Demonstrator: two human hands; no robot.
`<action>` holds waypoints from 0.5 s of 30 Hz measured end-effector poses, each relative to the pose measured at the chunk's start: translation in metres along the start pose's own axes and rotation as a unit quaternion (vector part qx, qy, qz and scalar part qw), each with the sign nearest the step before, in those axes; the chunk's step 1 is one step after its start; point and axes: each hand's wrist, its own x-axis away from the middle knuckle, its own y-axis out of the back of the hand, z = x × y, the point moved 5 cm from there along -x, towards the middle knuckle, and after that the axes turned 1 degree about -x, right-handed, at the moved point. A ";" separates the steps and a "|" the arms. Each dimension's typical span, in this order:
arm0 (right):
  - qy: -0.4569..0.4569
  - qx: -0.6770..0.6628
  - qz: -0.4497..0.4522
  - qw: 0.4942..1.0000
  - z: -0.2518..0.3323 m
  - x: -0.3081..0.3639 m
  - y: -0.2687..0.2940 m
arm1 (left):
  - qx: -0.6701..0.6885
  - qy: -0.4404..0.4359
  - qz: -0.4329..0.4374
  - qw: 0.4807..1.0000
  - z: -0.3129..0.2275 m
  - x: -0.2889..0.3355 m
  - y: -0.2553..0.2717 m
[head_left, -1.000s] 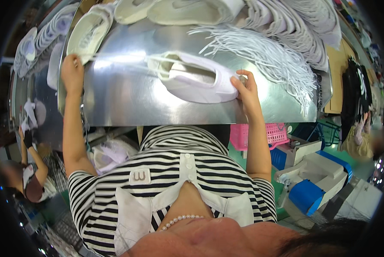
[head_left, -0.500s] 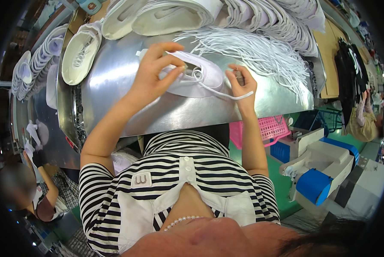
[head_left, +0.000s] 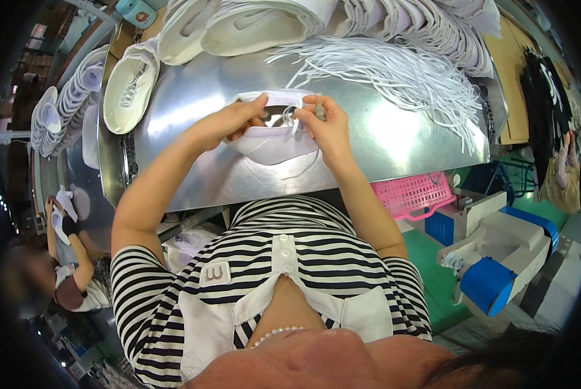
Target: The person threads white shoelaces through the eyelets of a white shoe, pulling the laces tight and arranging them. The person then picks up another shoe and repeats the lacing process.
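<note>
Centre: shoe upper (head_left: pixel 274 139) on the metal table (head_left: pixel 394 146), between left hand (head_left: pixel 222 123) and right hand (head_left: pixel 329 126).
Behind, right: loose laces (head_left: pixel 394 71).
Left: finished shoe (head_left: pixel 130 87).
Right, below table: plastic basket (head_left: pixel 410 192).

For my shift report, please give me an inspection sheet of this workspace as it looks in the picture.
Surface: shiny metal table, bare in front.
Job's things: white shoe lying on the table; white lace at its opening.
Clutter: loose pile of white laces; rows of white shoes at the far edge; one shoe to the left.
Hands: left hand holds the shoe's edge; right hand pinches the lace.
Cables: nothing seen.
Surroundings: pink basket, blue and white machine, another person working at left.
</note>
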 end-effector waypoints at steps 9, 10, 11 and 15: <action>-0.003 0.045 -0.040 0.998 -0.002 -0.006 0.008 | 0.331 -0.054 0.040 0.941 0.004 -0.027 -0.043; -0.006 0.067 -0.035 0.997 -0.002 -0.006 0.008 | 0.365 -0.074 0.012 0.928 0.004 -0.022 -0.043; -0.001 0.082 -0.031 0.996 -0.005 -0.004 0.007 | 0.347 -0.093 -0.006 0.933 0.003 -0.019 -0.045; 0.033 0.149 0.000 0.988 -0.004 -0.004 0.000 | 0.284 -0.098 -0.077 0.951 0.005 -0.018 -0.042</action>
